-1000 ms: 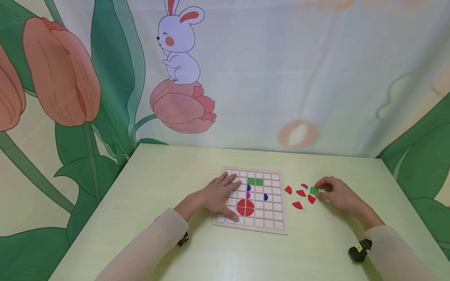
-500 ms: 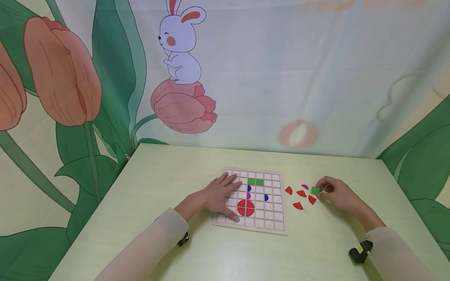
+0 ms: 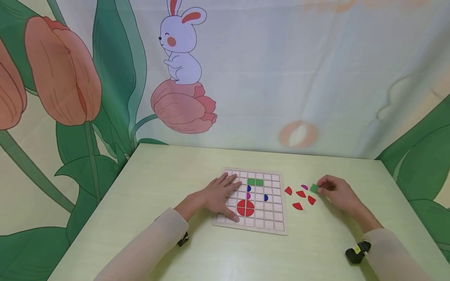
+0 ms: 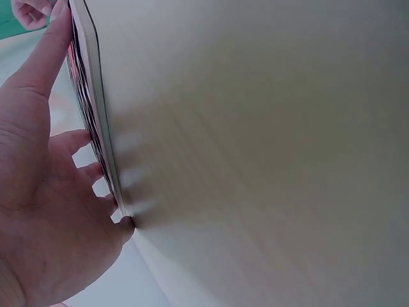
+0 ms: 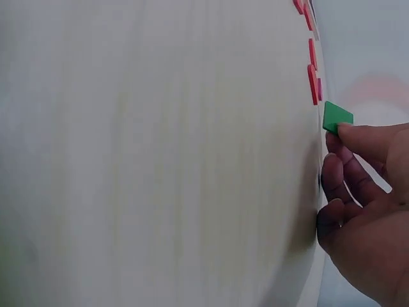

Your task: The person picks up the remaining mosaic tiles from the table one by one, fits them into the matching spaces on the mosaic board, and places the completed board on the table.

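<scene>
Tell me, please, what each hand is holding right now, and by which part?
The right hand pinches a green square tile by one edge. The left hand holds nothing; it rests flat on the grid board.

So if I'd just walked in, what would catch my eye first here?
Probably the wooden grid board mid-table, with a red circle and two green squares set in its cells, and the left hand resting flat on it. Right of it, the right hand pinches a green square tile beside scattered red wedge pieces. Behind hangs a cartoon rabbit backdrop.
</scene>
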A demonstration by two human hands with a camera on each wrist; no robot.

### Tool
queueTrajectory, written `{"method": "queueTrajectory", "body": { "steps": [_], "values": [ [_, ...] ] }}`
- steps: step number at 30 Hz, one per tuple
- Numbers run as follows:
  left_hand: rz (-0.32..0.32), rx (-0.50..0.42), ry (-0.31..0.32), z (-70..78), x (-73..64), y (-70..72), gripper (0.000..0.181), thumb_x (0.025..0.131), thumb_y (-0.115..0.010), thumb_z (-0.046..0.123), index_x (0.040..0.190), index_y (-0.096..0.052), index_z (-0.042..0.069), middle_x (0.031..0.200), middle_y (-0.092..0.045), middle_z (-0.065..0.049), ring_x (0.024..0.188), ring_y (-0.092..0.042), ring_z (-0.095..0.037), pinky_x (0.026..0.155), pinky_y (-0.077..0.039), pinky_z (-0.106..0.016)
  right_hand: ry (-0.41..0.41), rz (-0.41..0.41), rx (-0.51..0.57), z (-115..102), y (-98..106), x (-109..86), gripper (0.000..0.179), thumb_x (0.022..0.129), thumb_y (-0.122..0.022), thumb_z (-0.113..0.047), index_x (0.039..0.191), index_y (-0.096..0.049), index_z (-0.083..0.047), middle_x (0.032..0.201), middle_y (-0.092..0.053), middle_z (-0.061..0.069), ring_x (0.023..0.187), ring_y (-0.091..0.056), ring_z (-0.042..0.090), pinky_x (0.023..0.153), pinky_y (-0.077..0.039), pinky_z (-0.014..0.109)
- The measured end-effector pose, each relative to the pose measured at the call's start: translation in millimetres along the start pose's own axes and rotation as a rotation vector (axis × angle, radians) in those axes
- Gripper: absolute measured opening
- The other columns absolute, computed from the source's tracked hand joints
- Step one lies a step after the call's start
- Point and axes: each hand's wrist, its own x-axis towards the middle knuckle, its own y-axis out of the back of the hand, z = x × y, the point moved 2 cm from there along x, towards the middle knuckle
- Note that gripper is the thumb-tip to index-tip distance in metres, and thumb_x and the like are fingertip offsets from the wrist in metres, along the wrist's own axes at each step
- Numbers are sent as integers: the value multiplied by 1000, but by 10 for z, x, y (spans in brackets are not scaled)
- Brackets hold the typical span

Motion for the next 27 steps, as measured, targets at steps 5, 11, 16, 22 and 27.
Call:
{"method": "queueTrajectory", "body": {
  "steps": [5,11,16,22,27],
  "values": [
    [1,-7,-5,-3,-18,3,125,76,-79,78,171,-21,23,179,-4,-6,164,4,-35,130,-7,-58,55,20,51,-163,-104,30,16,104,-68,-11,119,-66,-3,107,-65,14,95,-55,29,70,-51,26],
    [1,-1,-5,9,-25,12,125,76,-78,78,171,-21,23,179,-3,-6,164,4,-36,130,-7,-59,84,1,129,-410,-306,179,13,105,-67,-12,118,-66,-8,106,-66,12,92,-56,28,67,-53,27],
    [-8,18,4,6,-23,5,126,76,-77,81,172,-19,25,179,-1,-5,164,5,-34,130,-7,-57,124,-40,186,-667,-521,302,10,105,-67,-11,115,-67,-9,107,-68,11,93,-58,29,66,-53,28],
    [-17,32,9,5,-11,2,126,75,-76,82,172,-17,26,180,-1,-3,164,6,-33,131,-7,-57,162,-59,165,-919,-718,429,9,105,-66,-8,113,-69,-9,108,-69,10,93,-59,27,68,-53,30],
    [-16,27,16,6,-17,2,126,75,-77,81,172,-18,25,179,-1,-4,164,5,-34,130,-7,-57,172,-75,121,-974,-823,543,8,103,-66,-5,111,-70,-8,103,-68,8,92,-58,26,78,-49,36]
  ]
}}
